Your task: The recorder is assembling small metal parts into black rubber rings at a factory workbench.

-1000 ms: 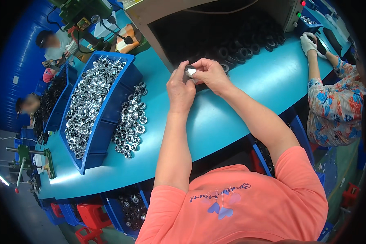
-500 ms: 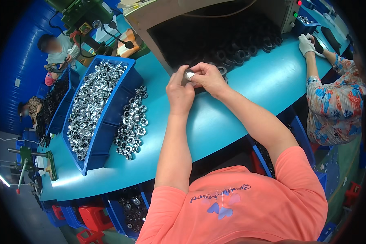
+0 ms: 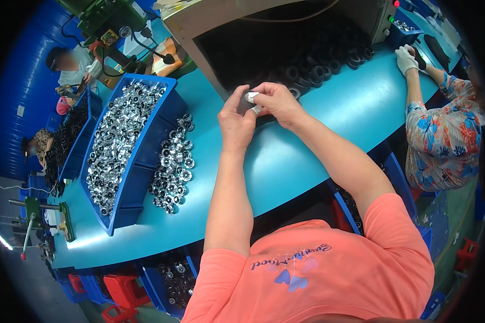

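Holding a small dark piece between both hands

Your left hand (image 3: 237, 119) curls around a small dark piece (image 3: 244, 103), and your right hand (image 3: 279, 103) pinches in from the other side; fingers hide most of it. It sits above the bench (image 3: 285, 167), just before the dark rings (image 3: 320, 71). A fingertip grip this light could let it slip if your thumbs press unevenly, and among those rings it might be hard to spot. A wide elbow swing left could scatter the loose silver parts (image 3: 172, 167) beside the blue bin (image 3: 152, 145).
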Available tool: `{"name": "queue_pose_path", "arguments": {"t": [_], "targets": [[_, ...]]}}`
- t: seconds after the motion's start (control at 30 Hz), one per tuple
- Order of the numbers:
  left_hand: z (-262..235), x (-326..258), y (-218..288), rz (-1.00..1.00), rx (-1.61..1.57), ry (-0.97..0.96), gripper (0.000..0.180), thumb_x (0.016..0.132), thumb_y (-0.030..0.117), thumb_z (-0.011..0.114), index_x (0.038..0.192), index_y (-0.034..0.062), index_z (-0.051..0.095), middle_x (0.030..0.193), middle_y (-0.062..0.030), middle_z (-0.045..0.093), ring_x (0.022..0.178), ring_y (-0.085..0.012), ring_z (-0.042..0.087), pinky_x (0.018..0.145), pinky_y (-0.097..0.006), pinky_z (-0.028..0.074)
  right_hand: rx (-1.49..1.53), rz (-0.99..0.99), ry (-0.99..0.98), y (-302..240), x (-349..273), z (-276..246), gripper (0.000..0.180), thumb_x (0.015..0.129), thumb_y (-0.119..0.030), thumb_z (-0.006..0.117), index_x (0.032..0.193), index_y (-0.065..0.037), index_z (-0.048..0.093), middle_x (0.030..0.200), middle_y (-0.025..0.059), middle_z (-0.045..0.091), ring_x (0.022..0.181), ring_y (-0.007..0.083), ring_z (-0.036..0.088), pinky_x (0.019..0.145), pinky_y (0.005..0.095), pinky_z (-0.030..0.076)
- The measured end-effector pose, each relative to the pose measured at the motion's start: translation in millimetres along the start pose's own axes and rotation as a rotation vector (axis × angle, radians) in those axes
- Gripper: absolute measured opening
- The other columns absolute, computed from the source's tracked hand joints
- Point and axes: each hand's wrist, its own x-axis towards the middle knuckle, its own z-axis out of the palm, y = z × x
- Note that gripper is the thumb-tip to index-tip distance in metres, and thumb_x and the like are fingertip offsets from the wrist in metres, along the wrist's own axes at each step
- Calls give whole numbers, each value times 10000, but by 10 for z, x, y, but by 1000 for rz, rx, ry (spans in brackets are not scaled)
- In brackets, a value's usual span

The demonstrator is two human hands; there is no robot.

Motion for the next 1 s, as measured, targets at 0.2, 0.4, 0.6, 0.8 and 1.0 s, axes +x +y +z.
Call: {"name": "queue_pose_path", "arguments": {"t": [0.2, 0.4, 0.6, 0.8, 1.0], "targets": [[7, 6, -8, 157, 244, 53, 434, 826, -77, 709, 1249, 14, 673, 1039, -27, 690, 908, -106, 650, 774, -252, 547, 21, 13, -11, -31, -5, 2, 171, 926, -125, 728, 1052, -11, 712, 930, 61, 699, 830, 133, 678, 732, 293, 599], [5, 9, 140, -151, -395, -10, 478, 857, -24, 728, 1321, 3, 615, 1060, -34, 691, 924, -115, 663, 707, -240, 538, 287, 73, -156, -89, -5, -123, 238, 1026, -212, 619, 1087, 2, 704, 940, 90, 716, 848, 162, 710, 748, 314, 616], [-23, -5, 175, -142, -412, 32, 437, 851, -53, 744, 1266, 26, 631, 1080, -38, 703, 968, -118, 668, 727, -245, 562, 270, 42, -155, -55, 21, -78, 255, 1037, -212, 603, 1105, 15, 696, 967, 101, 719, 853, 171, 715, 752, 315, 619], [36, 7, 121, -100, -297, 54, 401, 833, -37, 758, 1211, 17, 636, 1079, -43, 694, 975, -122, 669, 800, -273, 574, 161, -23, -146, 1, 45, -117, 241, 1030, -204, 607, 1098, 4, 707, 965, 74, 714, 846, 148, 696, 727, 300, 613], [-2, -49, 240, -1, 153, 168, 334, 886, 63, 753, 1170, 4, 588, 983, -42, 642, 833, -102, 627, 673, -251, 555, -118, -336, 105, -61, 5, -117, 197, 958, -165, 640, 924, -9, 756, 722, 46, 705, 614, 93, 647, 559, 260, 546]]}}
